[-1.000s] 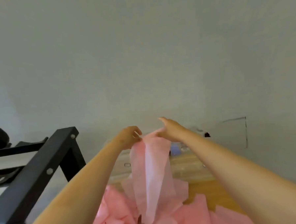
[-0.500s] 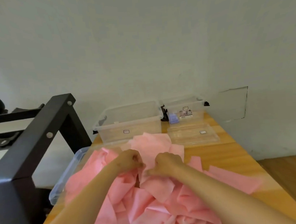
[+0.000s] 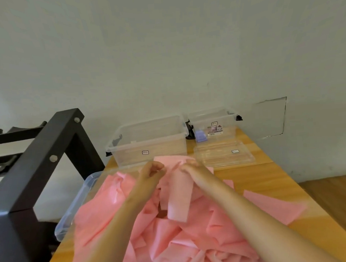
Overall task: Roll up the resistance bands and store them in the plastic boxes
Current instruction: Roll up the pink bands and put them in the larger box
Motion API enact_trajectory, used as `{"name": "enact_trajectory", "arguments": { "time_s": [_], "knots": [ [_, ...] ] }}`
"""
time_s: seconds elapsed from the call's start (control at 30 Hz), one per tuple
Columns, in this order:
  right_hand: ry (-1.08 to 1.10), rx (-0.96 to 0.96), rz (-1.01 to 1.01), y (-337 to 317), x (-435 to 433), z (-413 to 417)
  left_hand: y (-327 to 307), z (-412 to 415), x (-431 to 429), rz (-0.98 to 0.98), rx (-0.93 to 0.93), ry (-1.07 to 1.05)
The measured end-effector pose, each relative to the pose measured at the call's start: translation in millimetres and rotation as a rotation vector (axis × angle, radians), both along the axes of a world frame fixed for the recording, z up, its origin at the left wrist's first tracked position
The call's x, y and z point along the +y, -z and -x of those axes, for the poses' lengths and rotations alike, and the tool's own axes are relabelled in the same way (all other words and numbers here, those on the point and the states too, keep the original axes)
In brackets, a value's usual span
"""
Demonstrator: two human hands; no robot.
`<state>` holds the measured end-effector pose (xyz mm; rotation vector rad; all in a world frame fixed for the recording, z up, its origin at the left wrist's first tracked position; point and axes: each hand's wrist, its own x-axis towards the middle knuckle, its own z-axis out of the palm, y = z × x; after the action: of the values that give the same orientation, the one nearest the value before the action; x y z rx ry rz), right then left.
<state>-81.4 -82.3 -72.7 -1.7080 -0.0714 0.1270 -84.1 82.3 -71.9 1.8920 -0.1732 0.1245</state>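
Dangling from the right hand (image 3: 190, 167), the pink band (image 3: 178, 196) hangs flat.

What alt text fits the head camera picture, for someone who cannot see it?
The right hand pinches the top of a pink band, the left hand curled beside it, above a heap of pink bands on a table. Behind stand a large clear box, a smaller clear box and a flat lid; a black frame is at left.
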Motion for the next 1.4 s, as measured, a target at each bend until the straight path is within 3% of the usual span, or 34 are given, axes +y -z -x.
{"name": "enact_trajectory", "arguments": {
  "time_s": [0.13, 0.3, 0.43, 0.6, 0.97, 1.17, 1.4],
  "knots": [
    [0.028, 0.019, -0.438, -27, -16, -5, 2, 0, -6, -0.012, 0.185, -0.073],
    [-0.055, 0.017, -0.625, -45, -39, -7, -11, 10, -23, 0.433, 0.462, 0.129],
    [-0.077, 0.002, -0.401, -41, -52, 1, -13, 15, -34, 0.532, 0.337, 0.147],
    [0.010, -0.014, -0.118, -26, -63, 9, -9, 11, -28, 0.498, 0.164, -0.050],
    [0.376, -0.092, -0.111, -24, -62, 4, -13, 10, -29, 0.376, 0.028, -0.085],
    [0.240, -0.133, -0.176, -17, -73, 8, -5, 13, -23, 0.331, 0.009, -0.016],
    [0.215, -0.139, -0.073, 23, -81, 17, 30, 14, -28, 0.336, 0.022, -0.048]
  ]
}}
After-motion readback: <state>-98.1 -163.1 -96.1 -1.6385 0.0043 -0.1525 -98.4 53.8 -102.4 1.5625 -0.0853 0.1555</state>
